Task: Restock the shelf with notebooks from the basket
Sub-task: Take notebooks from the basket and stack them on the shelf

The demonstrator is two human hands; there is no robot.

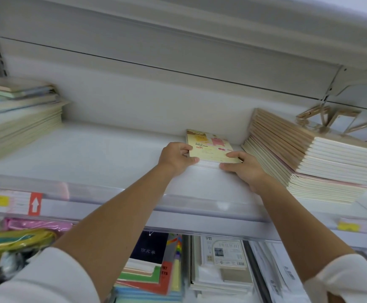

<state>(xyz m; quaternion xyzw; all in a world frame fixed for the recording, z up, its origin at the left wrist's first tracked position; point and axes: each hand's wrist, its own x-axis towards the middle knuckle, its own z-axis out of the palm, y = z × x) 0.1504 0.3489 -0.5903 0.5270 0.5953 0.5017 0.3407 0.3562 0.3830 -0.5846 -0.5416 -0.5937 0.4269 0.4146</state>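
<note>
Yellow-covered notebooks [211, 149], a thin stack flat on the shelf [90, 162] with its long axis toward twelve o'clock, are pinched at their near corners by my left hand [176, 158] at eight o'clock and my right hand [244, 169] at five, a tan stack [309, 154] just beside at three.

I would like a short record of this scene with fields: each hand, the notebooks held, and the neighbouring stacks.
left hand: grips left edge of yellow notebook stack
right hand: grips its right front corner
stack: lies flat on the shelf
right neighbour: tall beige notebook stack, close beside
left neighbour: mixed notebook pile, well apart
</note>
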